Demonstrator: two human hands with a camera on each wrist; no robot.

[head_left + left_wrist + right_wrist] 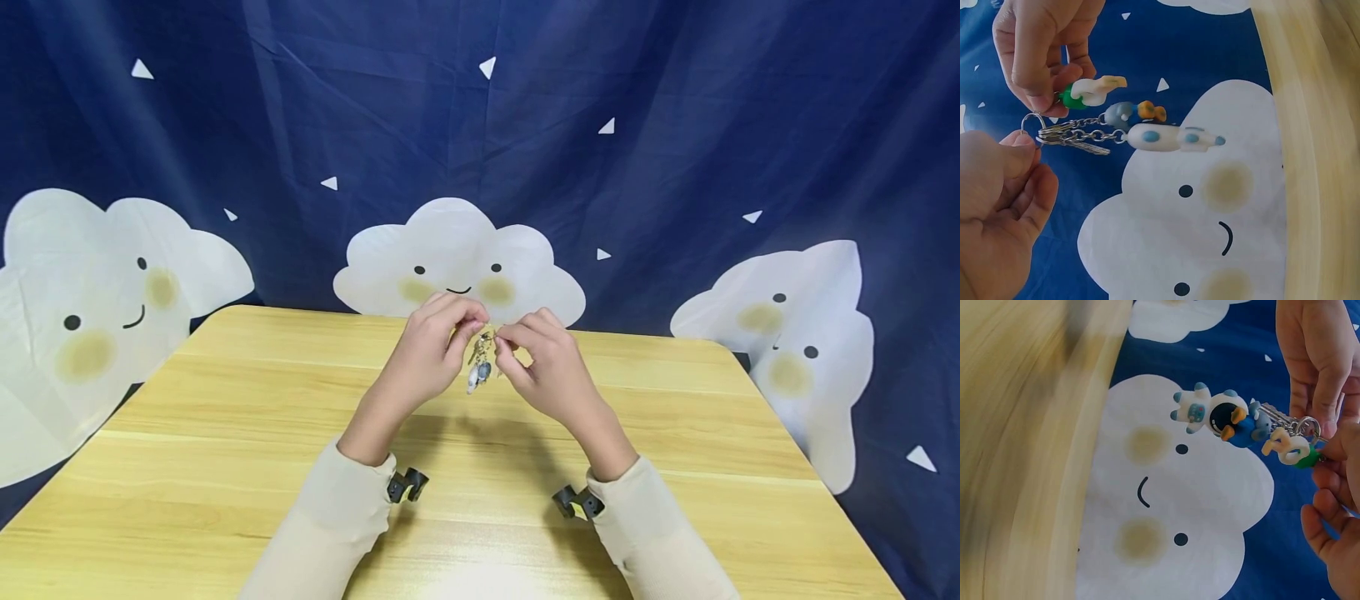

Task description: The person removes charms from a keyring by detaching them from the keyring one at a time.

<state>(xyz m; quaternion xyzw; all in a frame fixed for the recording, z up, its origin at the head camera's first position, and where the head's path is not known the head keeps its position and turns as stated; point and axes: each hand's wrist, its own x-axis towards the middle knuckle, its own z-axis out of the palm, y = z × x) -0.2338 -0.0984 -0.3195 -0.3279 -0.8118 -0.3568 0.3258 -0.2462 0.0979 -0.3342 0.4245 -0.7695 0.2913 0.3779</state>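
Observation:
My left hand (431, 346) pinches a metal key ring (1034, 114) between thumb and finger, above the table. Facing it, my right hand (551, 358) pinches the top of a green and white charm (1085, 94) with a cream end, close beside the ring. From the ring hang a white and light-blue astronaut charm (1194, 411) and a blue charm (1121, 115) with orange parts, both on short chains in the left wrist view. A toothed metal key (1275, 414) hangs among them. Whether the green charm is joined to the ring is hidden by the fingers.
A light wooden table (285, 475) lies below both hands. Behind it hangs a dark blue curtain (405, 100) printed with white smiling clouds and small triangles. Black camera mounts (407, 485) sit at both sleeve cuffs.

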